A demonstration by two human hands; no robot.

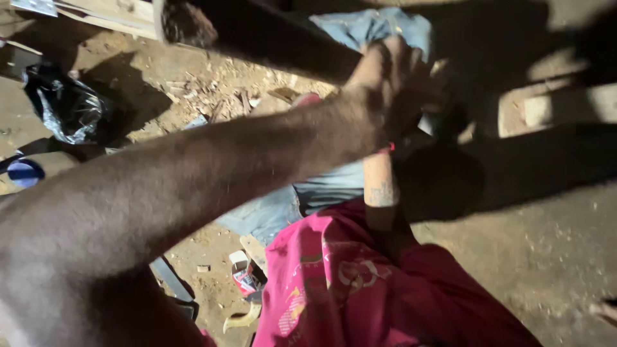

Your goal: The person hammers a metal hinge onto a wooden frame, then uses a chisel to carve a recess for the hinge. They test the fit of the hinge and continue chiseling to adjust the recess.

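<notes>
At the far left a crumpled black plastic bag (64, 106) lies on the dirt floor (546, 257), with a blue round lid (24, 172) just below it. Wood chips (212, 90) are scattered over the ground, so some cutting looks already done; how much is left I cannot judge. A bare forearm sweeps across to the left hand (392, 83), its fingers (411, 64) curled shut around a dark wooden beam (270, 35) that slants down from the upper left. Just beneath, a pale handle (380, 183) with a red band stands upright, touching the pink shirt (360, 289). The right hand is hidden in shadow; I cannot tell its grip.
</notes>
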